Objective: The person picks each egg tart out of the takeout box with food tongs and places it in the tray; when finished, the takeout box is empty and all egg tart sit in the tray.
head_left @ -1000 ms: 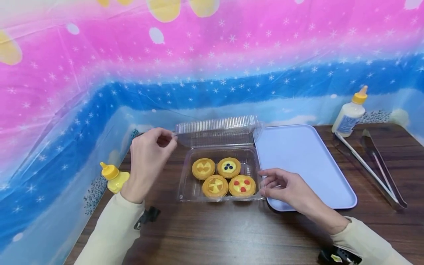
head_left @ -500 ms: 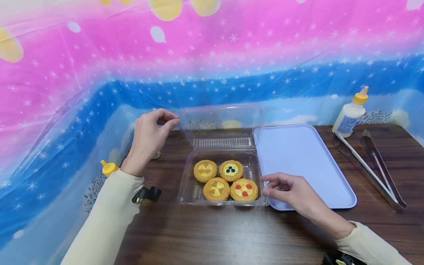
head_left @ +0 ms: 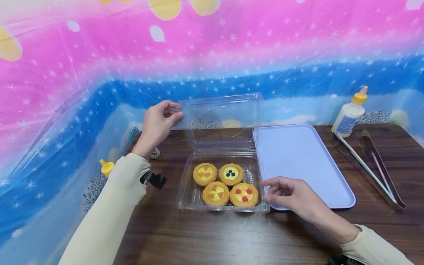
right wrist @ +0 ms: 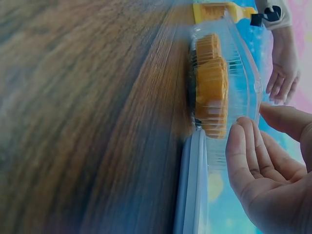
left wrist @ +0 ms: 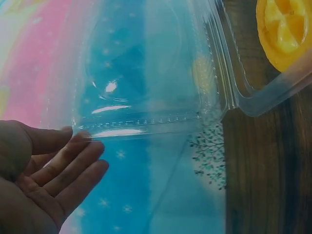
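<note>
A clear plastic clamshell container (head_left: 190,204) stands on the table with its lid (head_left: 220,117) raised nearly upright at the back. Inside it sit several egg tarts; one has dark blue berries (head_left: 230,173), one has red spots (head_left: 244,194), and the others, such as the front-left tart (head_left: 216,194), have yellow wedge patterns. My left hand (head_left: 159,121) pinches the lid's left corner between thumb and index finger, as the left wrist view shows. At the container's right side, my right hand (head_left: 294,193) holds the rim, thumb at the edge and fingers (right wrist: 237,148) along the outside.
A lavender tray (head_left: 301,165) lies right beside the container. Metal tongs (head_left: 366,168) rest farther right, before a white squeeze bottle (head_left: 347,118) with a yellow cap. Partly behind my left arm are a yellow squeeze bottle (head_left: 106,168) and a small jar (head_left: 155,153).
The lid has swung up and back from a slant to nearly upright, with my left hand rising along with it. The container has shifted slightly toward me; my right hand stays at its side.
</note>
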{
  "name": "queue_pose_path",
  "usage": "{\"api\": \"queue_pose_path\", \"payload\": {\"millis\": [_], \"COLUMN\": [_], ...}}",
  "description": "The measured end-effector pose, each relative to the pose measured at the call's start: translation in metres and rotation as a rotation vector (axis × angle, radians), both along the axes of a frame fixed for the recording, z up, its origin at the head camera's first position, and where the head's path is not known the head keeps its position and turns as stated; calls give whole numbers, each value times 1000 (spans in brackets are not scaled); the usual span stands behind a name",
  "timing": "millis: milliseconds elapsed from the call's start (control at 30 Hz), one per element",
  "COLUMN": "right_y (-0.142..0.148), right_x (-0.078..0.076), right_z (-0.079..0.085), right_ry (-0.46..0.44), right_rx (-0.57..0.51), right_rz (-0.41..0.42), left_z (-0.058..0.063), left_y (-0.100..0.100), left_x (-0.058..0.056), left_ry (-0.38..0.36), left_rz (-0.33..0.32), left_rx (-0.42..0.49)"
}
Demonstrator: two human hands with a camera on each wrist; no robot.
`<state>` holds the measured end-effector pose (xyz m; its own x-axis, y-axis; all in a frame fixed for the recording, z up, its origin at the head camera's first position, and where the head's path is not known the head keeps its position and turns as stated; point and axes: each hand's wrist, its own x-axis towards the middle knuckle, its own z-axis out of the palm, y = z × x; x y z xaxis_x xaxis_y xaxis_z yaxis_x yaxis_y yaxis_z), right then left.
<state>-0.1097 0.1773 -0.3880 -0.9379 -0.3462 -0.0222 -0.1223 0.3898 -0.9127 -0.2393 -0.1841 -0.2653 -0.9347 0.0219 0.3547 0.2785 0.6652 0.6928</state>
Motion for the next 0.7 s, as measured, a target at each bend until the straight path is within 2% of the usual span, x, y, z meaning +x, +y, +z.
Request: {"api": "queue_pose_path", "payload": {"millis": [233,367,533,700], "right_y": [3,5,5,5], "right_x": [3,4,8,9], "right_z": [0,0,0,-1], "right_ry": [-14,-17,-38,-59], "right_rx": [-17,-20,-30,-50], "right_rz": [13,25,21,10], "left_z": [-13,-22,-33,-45], "left_y": [-1,-2,-4,-5], "left_x": [-17,-25,-29,-31], "left_ry": [-85,-171,-294,-376], "left_rz": [-45,-57,-84,-116], "left_rx": [149,207,242,202]}}
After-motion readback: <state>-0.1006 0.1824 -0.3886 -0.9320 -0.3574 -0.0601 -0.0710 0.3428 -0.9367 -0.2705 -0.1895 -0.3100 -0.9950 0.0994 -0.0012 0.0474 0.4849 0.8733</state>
